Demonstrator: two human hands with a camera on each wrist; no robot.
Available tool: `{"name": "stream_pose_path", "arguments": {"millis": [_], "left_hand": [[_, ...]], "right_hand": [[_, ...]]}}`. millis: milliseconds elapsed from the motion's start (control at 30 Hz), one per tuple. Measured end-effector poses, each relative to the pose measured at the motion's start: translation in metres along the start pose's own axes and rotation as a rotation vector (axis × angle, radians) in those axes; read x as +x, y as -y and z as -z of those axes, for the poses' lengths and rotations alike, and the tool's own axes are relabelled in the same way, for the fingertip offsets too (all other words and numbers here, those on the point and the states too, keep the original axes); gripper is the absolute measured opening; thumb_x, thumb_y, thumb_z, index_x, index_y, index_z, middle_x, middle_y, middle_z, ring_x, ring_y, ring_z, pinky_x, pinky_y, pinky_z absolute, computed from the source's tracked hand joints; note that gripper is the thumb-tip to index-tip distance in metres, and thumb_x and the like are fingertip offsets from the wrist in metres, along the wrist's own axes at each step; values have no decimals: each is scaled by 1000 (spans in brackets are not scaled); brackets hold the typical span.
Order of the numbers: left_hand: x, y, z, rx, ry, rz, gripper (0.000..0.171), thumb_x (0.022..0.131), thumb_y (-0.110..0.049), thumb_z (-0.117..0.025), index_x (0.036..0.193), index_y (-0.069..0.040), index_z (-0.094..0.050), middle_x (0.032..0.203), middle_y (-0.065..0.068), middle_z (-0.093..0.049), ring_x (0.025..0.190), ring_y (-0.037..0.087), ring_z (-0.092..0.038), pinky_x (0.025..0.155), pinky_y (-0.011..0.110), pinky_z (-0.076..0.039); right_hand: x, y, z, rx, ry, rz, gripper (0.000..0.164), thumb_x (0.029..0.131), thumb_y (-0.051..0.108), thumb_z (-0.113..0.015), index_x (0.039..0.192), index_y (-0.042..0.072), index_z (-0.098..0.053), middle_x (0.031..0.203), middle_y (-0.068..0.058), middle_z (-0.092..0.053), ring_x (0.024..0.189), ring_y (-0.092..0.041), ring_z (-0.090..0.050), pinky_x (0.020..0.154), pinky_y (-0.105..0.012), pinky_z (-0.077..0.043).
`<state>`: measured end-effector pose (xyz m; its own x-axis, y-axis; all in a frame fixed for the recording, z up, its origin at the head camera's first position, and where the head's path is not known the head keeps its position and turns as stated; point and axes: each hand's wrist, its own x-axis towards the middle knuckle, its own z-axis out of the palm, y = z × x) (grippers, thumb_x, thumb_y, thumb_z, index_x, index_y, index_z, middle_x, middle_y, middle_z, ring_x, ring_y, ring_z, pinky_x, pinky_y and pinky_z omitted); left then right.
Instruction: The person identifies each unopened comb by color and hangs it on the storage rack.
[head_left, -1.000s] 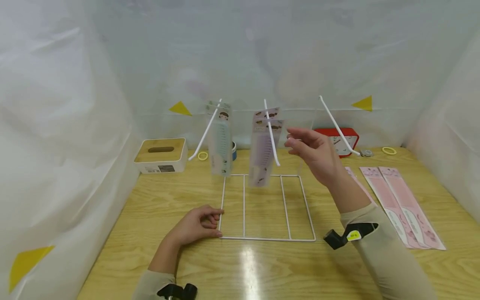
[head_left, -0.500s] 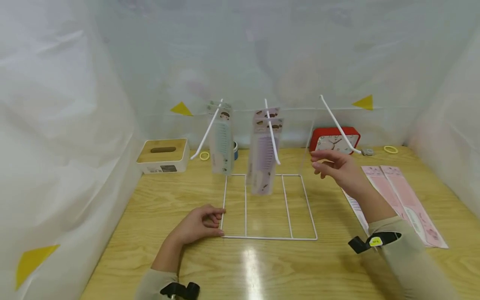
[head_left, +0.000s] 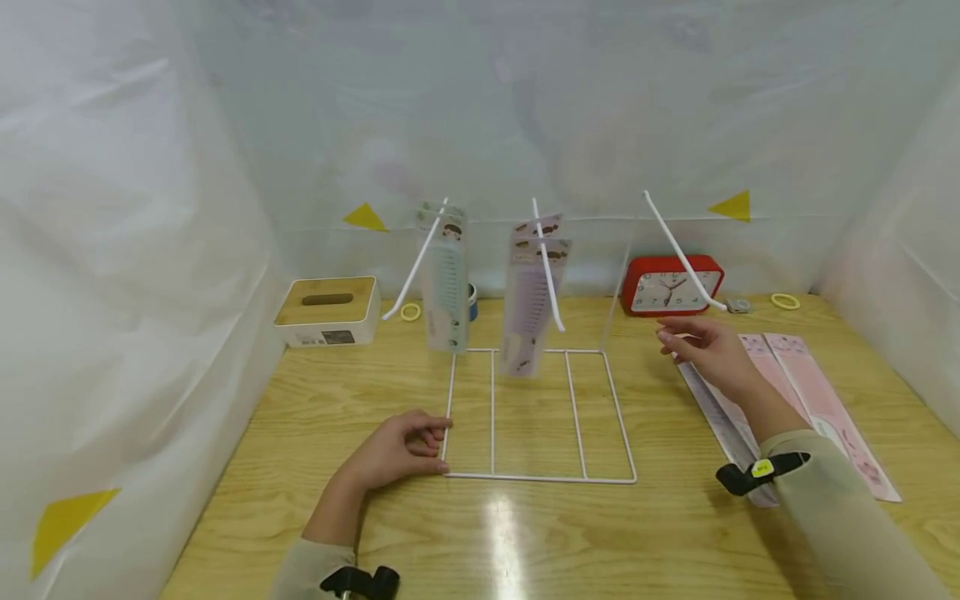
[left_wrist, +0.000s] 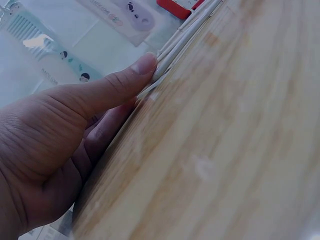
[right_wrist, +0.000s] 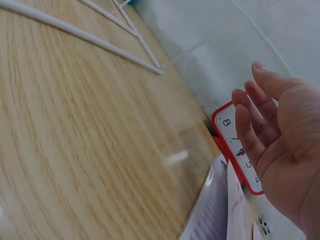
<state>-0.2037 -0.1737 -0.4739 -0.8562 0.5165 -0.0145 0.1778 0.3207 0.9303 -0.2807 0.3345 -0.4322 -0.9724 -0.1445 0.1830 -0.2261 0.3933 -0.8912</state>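
Note:
A white wire display rack (head_left: 493, 417) stands on the table with three slanted hooks above its base. My left hand (head_left: 397, 452) holds the base at its front left corner; thumb (left_wrist: 142, 65) and fingertips are at the wire in the left wrist view. A packaged green comb (head_left: 447, 279) hangs on the left hook, and packaged purple combs (head_left: 528, 300) hang one behind another on the middle hook. The right hook (head_left: 681, 250) bears nothing. My right hand (head_left: 708, 354), empty with loosely bent fingers, hovers over a purple comb package (head_left: 718, 408) lying at right.
Pink comb packages (head_left: 825, 392) lie at the right. Along the back stand a red alarm clock (head_left: 671, 286) and a tissue box (head_left: 327, 310). Yellow rings (head_left: 785, 302) lie there too. White sheeting (head_left: 135, 250) walls the table in.
My right hand has moved right and down, from beside the middle hook to above the packages at right. The hanging purple combs have swung. My left hand stays on the rack.

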Motion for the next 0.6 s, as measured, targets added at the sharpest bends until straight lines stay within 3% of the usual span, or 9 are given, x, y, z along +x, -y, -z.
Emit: {"name": "stream_pose_path", "arguments": {"millis": [133,333,500,600], "left_hand": [[-1,0,-1,1,-3,-1,62,75,-10,-88,131,1,-63,108,15,-60,94,14,-63,88,25,-62],[-1,-1,-2,-3,-1,12,62,76,-11,-88,132,0,-63,108,16,-60,95,16,-63,88,24,-62],[0,-1,-1,0,3,14,62,77,-12,-87,132,-1,-62,108,16,-59,96,18,-63,88,24,-62],[-1,-1,-1,2,0,13,62,77,-12,-87,133,-1,-62,109,16,-59,96,18,-63,88,24,-62]], "right_hand": [[2,-19,1,-68,3,-17,45,98,24,-66,135,-1,-58,107,12,-71,88,1,-68,72,-20,-62],[-1,-29,2,-183,4,27,49,98,19,-66,138,-5,-53,120,-22,-66,90,4,-65,73,-15,-59],[-3,-25,7,-266,9,-1,50,98,23,-66,140,-1,-53,124,-26,-64,91,13,-56,74,-8,-53],[-1,-26,11,-332,26,-28,51,99,24,-65,142,0,-52,129,-25,-62,93,9,-54,74,-6,-50]]}}
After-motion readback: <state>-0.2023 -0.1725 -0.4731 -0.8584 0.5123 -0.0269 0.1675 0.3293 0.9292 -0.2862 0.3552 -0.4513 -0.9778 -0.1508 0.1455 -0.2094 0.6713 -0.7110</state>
